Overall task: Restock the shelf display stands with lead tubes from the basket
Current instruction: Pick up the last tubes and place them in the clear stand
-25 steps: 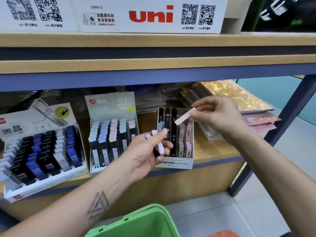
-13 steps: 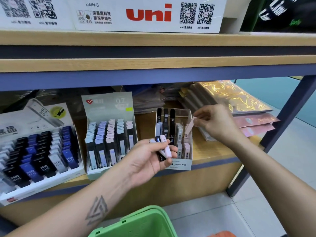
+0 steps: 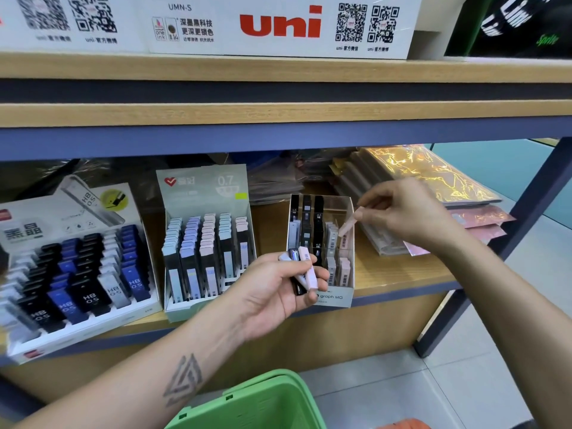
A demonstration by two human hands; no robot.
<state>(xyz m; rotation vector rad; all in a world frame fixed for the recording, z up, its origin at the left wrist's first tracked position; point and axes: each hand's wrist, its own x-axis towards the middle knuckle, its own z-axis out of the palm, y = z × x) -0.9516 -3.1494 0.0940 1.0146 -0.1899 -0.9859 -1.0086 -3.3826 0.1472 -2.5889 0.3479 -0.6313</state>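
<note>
A white box on the upper shelf carries the red brand "uni", the code "UMN-S" and 2 QR codes. Below, the left display stand holds lead tubes marked "HB 0.5". The middle stand's header reads "0.7". The clear stand at right shows "graph MG" on its front, with tubes inside marked "0.5 HB".

Stationery shop: stocked lead-tube display stands.
</note>
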